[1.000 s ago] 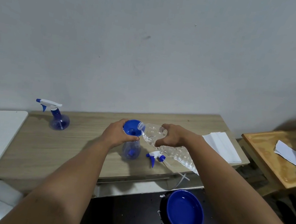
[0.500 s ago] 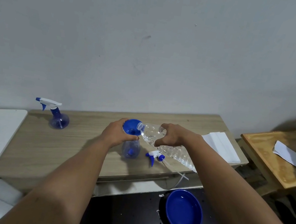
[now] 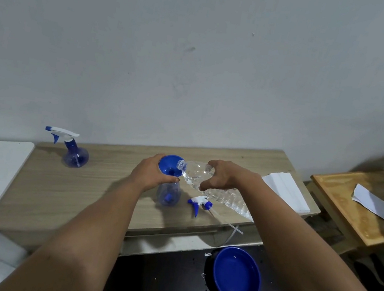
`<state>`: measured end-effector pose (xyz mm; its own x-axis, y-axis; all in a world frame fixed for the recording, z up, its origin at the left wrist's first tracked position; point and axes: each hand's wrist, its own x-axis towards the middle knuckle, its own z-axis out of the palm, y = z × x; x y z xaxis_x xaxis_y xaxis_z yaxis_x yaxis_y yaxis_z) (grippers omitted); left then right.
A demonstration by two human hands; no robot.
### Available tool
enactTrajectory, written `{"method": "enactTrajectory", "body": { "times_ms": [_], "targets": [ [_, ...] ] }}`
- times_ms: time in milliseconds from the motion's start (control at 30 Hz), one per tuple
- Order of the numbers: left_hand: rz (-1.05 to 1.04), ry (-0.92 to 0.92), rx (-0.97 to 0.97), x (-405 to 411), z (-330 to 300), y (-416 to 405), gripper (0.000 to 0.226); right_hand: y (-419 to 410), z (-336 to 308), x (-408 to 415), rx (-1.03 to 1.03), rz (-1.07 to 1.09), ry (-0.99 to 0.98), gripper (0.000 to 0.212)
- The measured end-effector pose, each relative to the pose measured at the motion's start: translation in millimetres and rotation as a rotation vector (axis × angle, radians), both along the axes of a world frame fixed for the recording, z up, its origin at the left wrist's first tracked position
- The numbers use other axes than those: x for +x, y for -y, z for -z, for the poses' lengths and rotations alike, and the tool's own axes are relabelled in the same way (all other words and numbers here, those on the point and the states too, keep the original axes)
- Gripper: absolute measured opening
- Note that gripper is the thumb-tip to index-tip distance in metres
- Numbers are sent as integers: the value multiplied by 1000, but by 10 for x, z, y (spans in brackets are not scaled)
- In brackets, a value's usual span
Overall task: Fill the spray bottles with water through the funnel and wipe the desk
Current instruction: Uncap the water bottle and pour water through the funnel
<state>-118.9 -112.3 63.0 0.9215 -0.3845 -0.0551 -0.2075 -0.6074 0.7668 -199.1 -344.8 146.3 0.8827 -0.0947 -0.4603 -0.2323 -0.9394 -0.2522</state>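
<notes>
left hand [image 3: 151, 175]: wrapped round funnel [image 3: 170, 164] on open spray bottle [image 3: 168, 193], bench centre
right hand [image 3: 222, 177]: gripping tilted water bottle [image 3: 214, 189], mouth at funnel's 3 o'clock rim
risk: overtilt, water overshoots rim, floods bench [image 3: 70, 192]

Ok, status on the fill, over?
Left hand steadying funnel on open spray bottle. Right hand tipping water bottle into funnel. Nothing in the way.

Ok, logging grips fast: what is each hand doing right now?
Left hand: closed around the blue funnel on the open spray bottle.
Right hand: closed on the tilted clear water bottle, mouth over the funnel.
</notes>
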Motion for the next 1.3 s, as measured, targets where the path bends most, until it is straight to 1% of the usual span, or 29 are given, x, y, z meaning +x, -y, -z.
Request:
{"method": "enactTrajectory", "body": {
  "times_ms": [100, 233, 367, 600, 700, 833, 933, 1067, 1100, 1200, 1300],
  "targets": [
    [-1, 1, 0, -2, 1, -3, 68, -6, -14, -9, -5, -7, 9, 83],
    [-8, 1, 6, -1, 4, 7, 75, -5, -10, -13, -16, -13, 5, 84],
    [-6, -11, 6, 13, 17, 7, 77, 1, 4, -10, -30, -14, 5, 90],
    [-9, -22, -12, 22, 38, 8, 76, -2, -1, -10, -30, -28, 10, 82],
    [-11, -27, -15, 26, 45, 6, 75, 8, 13, -11, -28, -24, 16, 84],
    [-15, -20, 5, 29, 39, 8, 82, 18, 46, -2, -25, -17, 16, 84],
    [-18, -25, 1, 27, 43, 5, 80, 39, 100, 1, -5, 11, 27, 82],
    [-12, -30, -3, 28, 44, -5, 82, 72, 190, -28, 112, 51, 100, 81],
    [-9, -31, -4, 31, 44, -6, 80, 77, 209, -37, 156, 60, 124, 80],
    [-5, -28, -14, 27, 40, -6, 79, 115, 298, -55, 309, 122, 199, 69],
    [-11, -29, 0, 16, 37, -2, 81, 164, 390, -71, 473, 204, 326, 67]
  ]
}}
